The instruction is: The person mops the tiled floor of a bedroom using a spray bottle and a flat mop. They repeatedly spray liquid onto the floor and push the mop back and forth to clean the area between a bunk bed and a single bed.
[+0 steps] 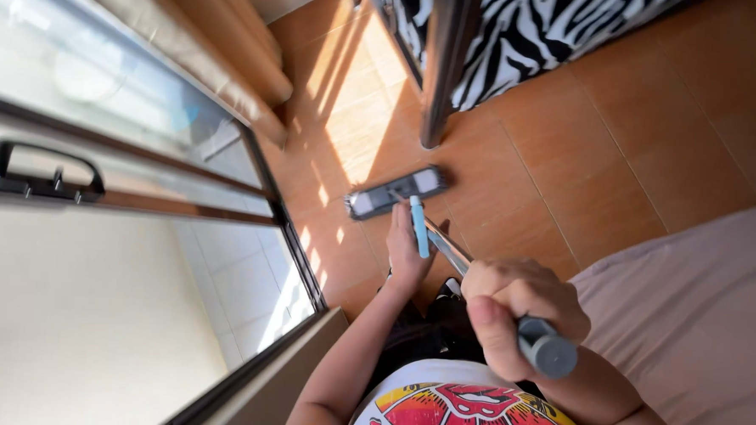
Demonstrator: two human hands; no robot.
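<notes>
A flat mop [396, 192] is held with its grey head flat on the orange tiled floor [567, 161], near a dark post [444, 62]. The right hand [518, 316] is closed around the grey top end of the mop handle [444, 245]. The left hand [406, 248] is wrapped around the handle lower down, at its light blue section. A glass sliding door [141, 185] is seen on the left, a zebra-patterned cloth [522, 27] beyond the post.
</notes>
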